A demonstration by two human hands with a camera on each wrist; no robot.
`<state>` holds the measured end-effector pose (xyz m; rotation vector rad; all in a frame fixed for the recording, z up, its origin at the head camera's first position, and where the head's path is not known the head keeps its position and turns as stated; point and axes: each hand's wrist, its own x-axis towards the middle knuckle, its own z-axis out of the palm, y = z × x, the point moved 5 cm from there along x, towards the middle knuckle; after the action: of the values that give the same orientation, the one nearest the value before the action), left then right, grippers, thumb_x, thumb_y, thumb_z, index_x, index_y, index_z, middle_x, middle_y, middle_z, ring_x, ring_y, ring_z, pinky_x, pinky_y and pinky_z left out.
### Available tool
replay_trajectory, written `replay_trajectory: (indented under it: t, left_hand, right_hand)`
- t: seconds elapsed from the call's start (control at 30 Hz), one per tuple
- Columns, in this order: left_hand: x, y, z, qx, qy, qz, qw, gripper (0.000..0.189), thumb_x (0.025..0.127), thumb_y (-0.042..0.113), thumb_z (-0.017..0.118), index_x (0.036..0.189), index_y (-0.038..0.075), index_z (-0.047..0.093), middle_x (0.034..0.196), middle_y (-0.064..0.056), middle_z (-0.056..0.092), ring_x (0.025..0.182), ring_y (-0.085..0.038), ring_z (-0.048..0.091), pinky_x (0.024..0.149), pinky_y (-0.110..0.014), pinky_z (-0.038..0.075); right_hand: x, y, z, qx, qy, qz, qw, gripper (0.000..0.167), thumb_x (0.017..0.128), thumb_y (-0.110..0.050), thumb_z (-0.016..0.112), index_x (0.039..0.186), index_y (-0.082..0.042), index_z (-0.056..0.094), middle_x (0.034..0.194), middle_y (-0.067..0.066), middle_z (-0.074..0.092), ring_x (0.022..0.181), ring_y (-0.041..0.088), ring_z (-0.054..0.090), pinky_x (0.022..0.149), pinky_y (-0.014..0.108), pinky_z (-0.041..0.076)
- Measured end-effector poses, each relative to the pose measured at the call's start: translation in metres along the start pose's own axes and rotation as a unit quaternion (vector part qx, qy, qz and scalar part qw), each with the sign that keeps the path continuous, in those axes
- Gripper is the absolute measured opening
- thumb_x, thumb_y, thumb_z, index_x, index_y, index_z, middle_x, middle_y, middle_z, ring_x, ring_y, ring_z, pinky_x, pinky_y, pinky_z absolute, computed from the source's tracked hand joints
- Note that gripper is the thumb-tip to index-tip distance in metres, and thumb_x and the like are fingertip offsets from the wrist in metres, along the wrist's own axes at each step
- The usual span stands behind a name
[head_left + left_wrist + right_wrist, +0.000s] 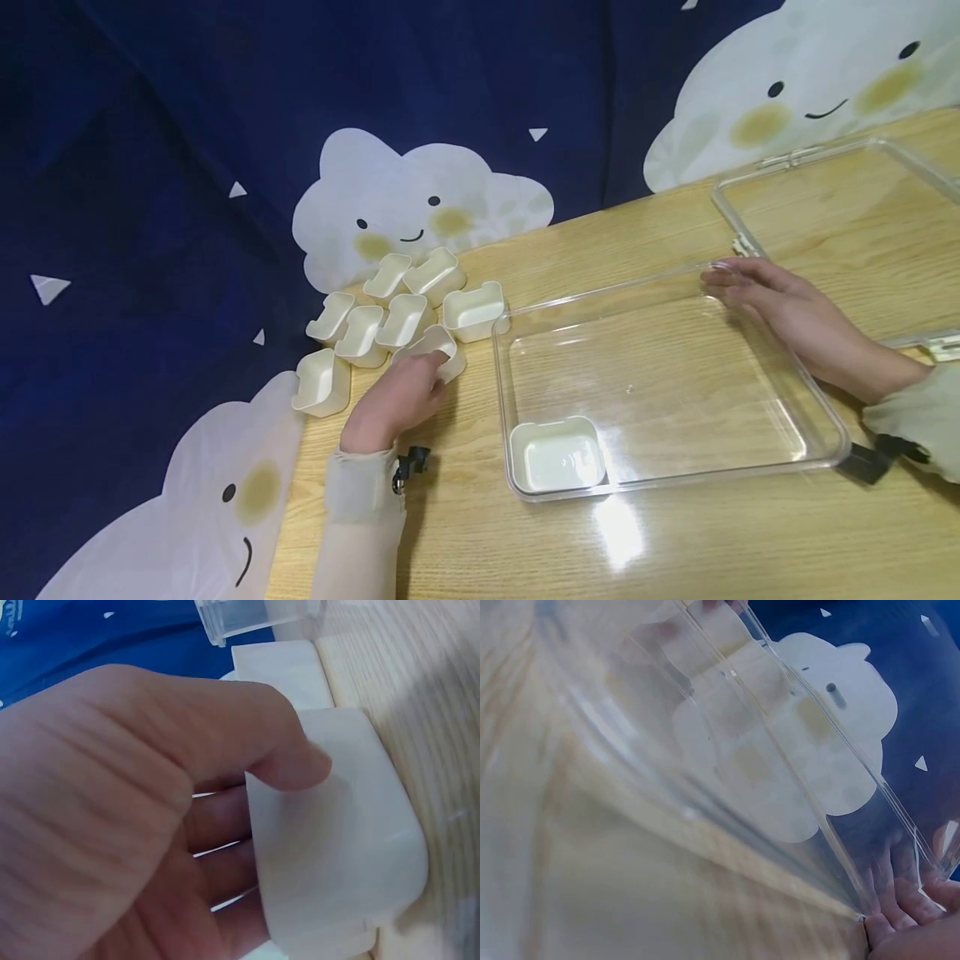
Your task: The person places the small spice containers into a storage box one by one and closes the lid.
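My left hand pinches the wall of a small cream-white plastic bin, thumb outside and fingers inside it. That bin is nearest the clear box among a cluster of similar bins at the left of the table. My right hand holds the far right corner of a large clear plastic box, fingers over its rim. In the right wrist view its fingers show at the box's corner, partly through the plastic. One cream-white bin sits inside the box, in the near left corner.
A clear rectangular plastic piece with pale clips lies on the wooden table at the back right. A dark blue cloth with smiling white clouds hangs behind and to the left of the table.
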<state>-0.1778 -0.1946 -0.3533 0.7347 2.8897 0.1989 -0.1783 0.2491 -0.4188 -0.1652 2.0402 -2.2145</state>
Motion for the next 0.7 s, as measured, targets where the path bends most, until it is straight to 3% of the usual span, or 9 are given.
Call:
replay_trajectory:
  t: [0.47, 0.7]
  left_hand:
    - [-0.0027, 0.0027, -0.0027, 0.002, 0.003, -0.005, 1.0, 0.017, 0.089, -0.006, 0.054, 0.095, 0.008, 0.061, 0.072, -0.003, 0.05, 0.07, -0.018, 0.049, 0.067, -0.029, 0.044]
    - [-0.004, 0.005, -0.0058, 0.005, -0.002, -0.014, 0.9999, 0.024, 0.091, -0.006, 0.054, 0.108, 0.008, 0.064, 0.077, -0.005, 0.06, 0.072, -0.018, 0.052, 0.069, -0.03, 0.046]
  right_hand:
    - [0.0006, 0.0014, 0.0, -0.004, -0.002, 0.004, 1.0, 0.034, 0.11, -0.014, 0.048, 0.143, -0.014, 0.046, 0.132, -0.02, 0.067, 0.119, -0.011, 0.063, 0.092, 0.01, 0.052]
    - [0.0012, 0.003, -0.001, -0.009, -0.006, 0.001, 0.9999, 0.036, 0.109, -0.017, 0.049, 0.145, -0.015, 0.045, 0.133, -0.019, 0.066, 0.121, -0.011, 0.062, 0.092, 0.01, 0.052]
